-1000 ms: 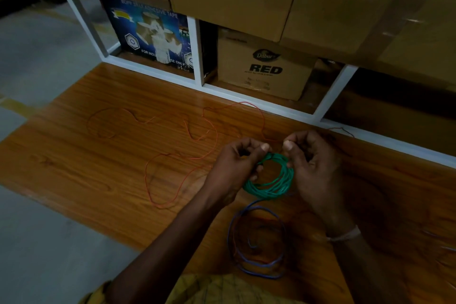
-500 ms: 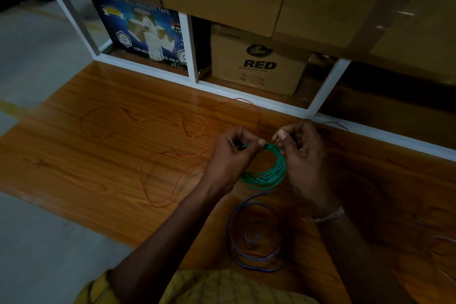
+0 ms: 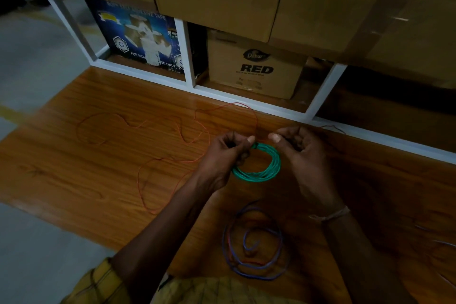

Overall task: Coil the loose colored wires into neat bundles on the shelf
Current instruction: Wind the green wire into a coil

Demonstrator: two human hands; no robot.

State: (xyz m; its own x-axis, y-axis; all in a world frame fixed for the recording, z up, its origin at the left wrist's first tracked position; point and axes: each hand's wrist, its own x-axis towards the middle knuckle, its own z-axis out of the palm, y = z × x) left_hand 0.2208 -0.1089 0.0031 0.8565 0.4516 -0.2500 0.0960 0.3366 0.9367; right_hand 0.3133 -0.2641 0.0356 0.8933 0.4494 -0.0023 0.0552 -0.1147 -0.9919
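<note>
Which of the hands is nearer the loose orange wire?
Left. The left hand sits right beside the orange wire sprawled on its left; the right hand is beyond the green coil, farther away.

The wooden shelf board [image 3: 74,170] is bare along its left and near-left edge, so a hand can come in freely there. Farther in, the loose orange wire [image 3: 172,155] sprawls in wide loops across the middle. The blue coil [image 3: 254,244] lies near the front edge. At the back, a white frame [image 3: 187,57] and 2 cartons, the blue box [image 3: 138,39] and the brown box [image 3: 254,66], close off the rear.
</note>
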